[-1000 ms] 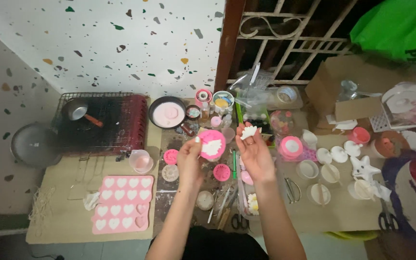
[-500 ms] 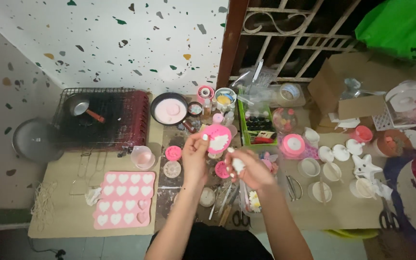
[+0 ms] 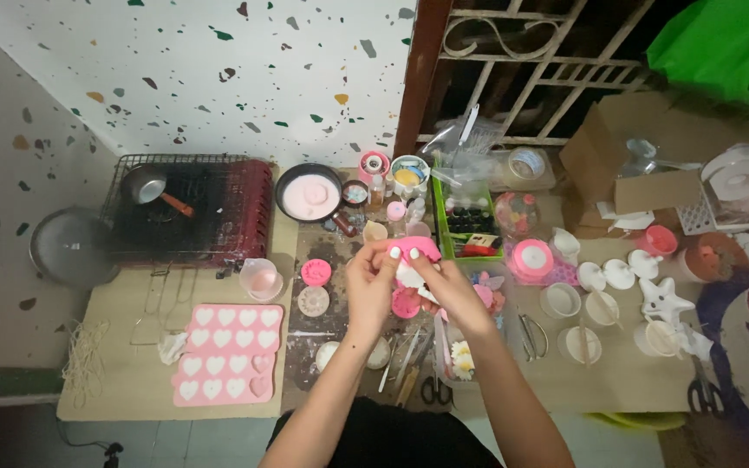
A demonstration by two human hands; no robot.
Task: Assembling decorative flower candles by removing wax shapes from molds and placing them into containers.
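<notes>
My left hand (image 3: 369,284) and my right hand (image 3: 448,289) meet above the middle of the floor mat. Together they hold a small pink round mould (image 3: 416,250) with a white piece (image 3: 410,276) at its underside. The left fingers grip the mould's left edge, and the right fingers pinch the white piece from below. Beneath the hands lies another small pink round mould (image 3: 406,305). A pink flower-shaped mould (image 3: 315,272) and a pale round cast (image 3: 313,301) lie just left of the left hand.
A pink tray of heart moulds (image 3: 228,353) lies at the left on the brown mat (image 3: 114,347). Behind stand a wire rack with a small pan (image 3: 185,208), a bowl of pink liquid (image 3: 308,192) and a green box of bottles (image 3: 471,224). White cups (image 3: 560,300), scissors (image 3: 433,392) and cardboard boxes (image 3: 626,165) fill the right.
My hands were apart a second ago, the right one holding a white piece. They have drawn together and lower, and now both work on the pink mould.
</notes>
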